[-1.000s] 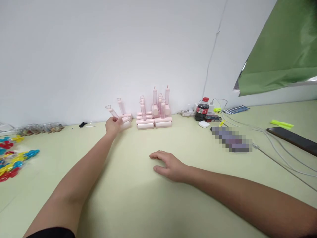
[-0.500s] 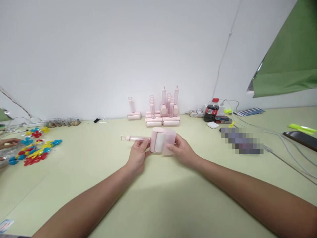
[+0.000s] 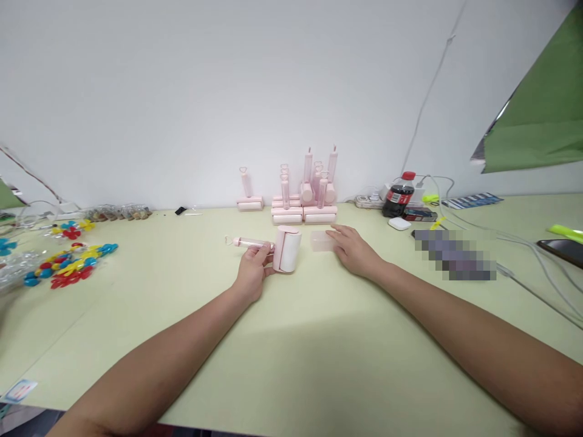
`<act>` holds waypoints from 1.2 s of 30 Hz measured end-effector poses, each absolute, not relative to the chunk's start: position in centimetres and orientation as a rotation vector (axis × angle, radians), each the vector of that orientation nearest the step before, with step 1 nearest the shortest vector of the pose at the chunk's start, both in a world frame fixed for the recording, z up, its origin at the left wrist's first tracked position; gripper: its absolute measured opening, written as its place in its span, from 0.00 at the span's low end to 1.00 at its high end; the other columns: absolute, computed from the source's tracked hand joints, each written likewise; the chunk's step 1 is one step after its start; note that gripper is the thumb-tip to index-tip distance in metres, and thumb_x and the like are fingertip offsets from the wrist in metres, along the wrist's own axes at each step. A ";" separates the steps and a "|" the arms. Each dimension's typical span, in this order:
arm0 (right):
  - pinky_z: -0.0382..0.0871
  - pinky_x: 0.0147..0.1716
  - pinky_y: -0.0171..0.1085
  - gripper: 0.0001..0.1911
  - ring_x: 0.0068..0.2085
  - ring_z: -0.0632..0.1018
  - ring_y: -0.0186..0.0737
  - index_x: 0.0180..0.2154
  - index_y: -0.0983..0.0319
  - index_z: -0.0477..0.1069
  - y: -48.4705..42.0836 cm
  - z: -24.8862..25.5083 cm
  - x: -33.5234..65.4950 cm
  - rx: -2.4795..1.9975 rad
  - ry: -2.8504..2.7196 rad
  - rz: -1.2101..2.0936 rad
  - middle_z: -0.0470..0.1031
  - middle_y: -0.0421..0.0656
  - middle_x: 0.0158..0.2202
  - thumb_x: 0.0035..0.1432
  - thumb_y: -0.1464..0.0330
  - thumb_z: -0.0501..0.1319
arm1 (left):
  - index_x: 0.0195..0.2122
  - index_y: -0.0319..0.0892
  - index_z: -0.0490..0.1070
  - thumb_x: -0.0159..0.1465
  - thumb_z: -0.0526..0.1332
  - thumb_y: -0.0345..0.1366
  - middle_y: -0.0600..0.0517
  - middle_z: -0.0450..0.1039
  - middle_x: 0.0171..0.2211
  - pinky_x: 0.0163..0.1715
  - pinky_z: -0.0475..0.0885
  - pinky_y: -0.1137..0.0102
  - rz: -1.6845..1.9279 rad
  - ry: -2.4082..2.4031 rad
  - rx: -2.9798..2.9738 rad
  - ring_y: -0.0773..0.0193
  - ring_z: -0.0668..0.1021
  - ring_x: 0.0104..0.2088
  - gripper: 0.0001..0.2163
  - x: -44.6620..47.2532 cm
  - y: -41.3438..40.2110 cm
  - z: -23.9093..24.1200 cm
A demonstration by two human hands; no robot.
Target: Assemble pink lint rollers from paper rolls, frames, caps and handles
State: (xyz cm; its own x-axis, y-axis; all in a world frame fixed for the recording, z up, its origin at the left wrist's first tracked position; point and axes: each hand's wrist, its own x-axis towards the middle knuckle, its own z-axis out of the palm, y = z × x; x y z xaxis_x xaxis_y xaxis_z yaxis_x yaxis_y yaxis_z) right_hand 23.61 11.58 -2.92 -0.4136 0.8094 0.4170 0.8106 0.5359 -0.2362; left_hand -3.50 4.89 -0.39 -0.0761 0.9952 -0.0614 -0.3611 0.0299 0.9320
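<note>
And off came the translucent pink plastic cover [image 3: 321, 241], down on the pale-green table [image 3: 291, 346] under the loosely spread fingertips of the right hand [image 3: 357, 252], leaving the white cylindrical roller [image 3: 290, 252] bare beyond the left hand [image 3: 252, 274], fingers gripping its clear-pink tubular handle [image 3: 249, 243].

No word, brand or number can be read with certainty. Pale lettering is carried on the red-and-white label [image 3: 401, 198] of the red-capped bottle of dark drink [image 3: 390, 209], but it is blurred beyond reading. Small reddish print is borne by the blue-and-white sticker [image 3: 20, 391] near the table's front left edge; its characters cannot be made out. Markings on the dark box [image 3: 419, 214] beside the bottle are too small to be deciphered, as are those on the blue patterned strip [image 3: 473, 200] by the wall.
</note>
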 end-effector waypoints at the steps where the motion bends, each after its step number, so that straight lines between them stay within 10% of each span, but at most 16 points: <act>1: 0.55 0.63 0.54 0.26 0.65 0.59 0.56 0.59 0.67 0.66 11.7 -3.1 23.6 -1.326 -2.258 0.014 0.58 0.55 0.65 0.60 0.71 0.50 | 0.35 0.40 0.69 0.52 0.69 0.49 0.48 0.73 0.37 0.27 0.75 0.71 1.373 1.010 0.862 0.63 0.77 0.34 0.19 -3.5 4.8 -0.4; 19: 0.49 0.64 0.60 0.39 0.69 0.48 0.66 0.67 0.69 0.52 10.4 -2.4 22.1 -1.608 -2.092 0.187 0.39 0.60 0.71 0.62 0.53 0.53 | 0.35 0.39 0.72 0.49 0.71 0.52 0.49 0.75 0.33 0.23 0.75 0.70 1.230 1.005 1.013 0.63 0.78 0.30 0.22 -2.8 4.2 -0.8; 26: 0.71 0.47 0.50 0.30 0.48 0.76 0.52 0.59 0.62 0.60 6.6 -2.0 19.5 -0.950 -2.018 0.726 0.74 0.52 0.50 0.61 0.54 0.57 | 0.40 0.39 0.72 0.52 0.71 0.50 0.45 0.76 0.41 0.31 0.78 0.65 1.190 0.844 1.015 0.57 0.80 0.38 0.22 -2.2 3.7 -0.6; 36: 0.69 0.33 0.37 0.20 0.35 0.74 0.41 0.46 0.62 0.64 5.5 -1.9 18.5 -0.974 -1.931 0.828 0.75 0.44 0.37 0.53 0.61 0.65 | 0.25 0.39 0.69 0.65 0.56 0.47 0.53 0.68 0.22 0.24 0.66 0.72 0.897 1.287 1.945 0.67 0.71 0.24 0.18 -2.6 1.3 1.1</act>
